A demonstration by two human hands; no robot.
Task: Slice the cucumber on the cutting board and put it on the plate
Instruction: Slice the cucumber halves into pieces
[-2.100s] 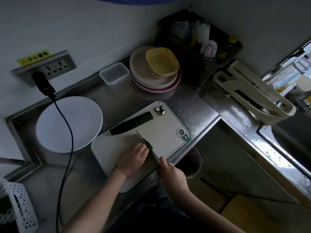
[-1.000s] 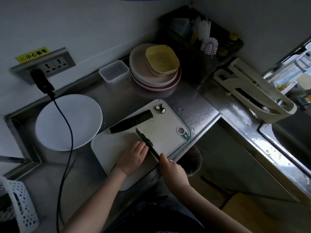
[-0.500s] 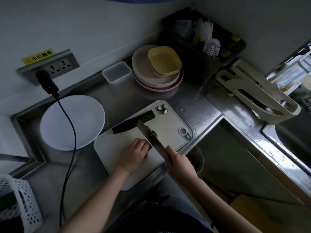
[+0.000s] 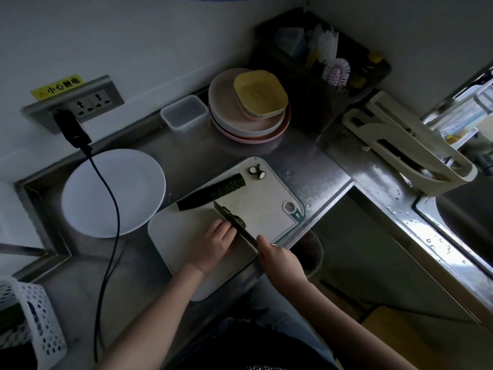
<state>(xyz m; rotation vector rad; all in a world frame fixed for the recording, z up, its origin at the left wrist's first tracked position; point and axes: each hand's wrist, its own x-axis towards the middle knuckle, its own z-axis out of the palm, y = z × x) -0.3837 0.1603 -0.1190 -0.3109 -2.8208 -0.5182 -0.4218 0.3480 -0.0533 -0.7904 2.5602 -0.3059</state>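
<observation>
Two bare arms come up from the bottom. No sleeves on either arm up to the frame edge. Left hand [image 4: 210, 249] is bare, no glove, no watch or band at the wrist. Right hand [image 4: 280, 261] is bare too, w/ a small shiny ring [image 4: 274, 245] on one finger. Nails are too small to see well. Down low, btwn the arms, there are blue-grey pants [image 4: 266, 327], prob. jeans. Below that is a dark top [image 4: 240, 353], almost black. A strip w/ tiny light dots [image 4: 260, 367] sits at the very bottom edge.
</observation>
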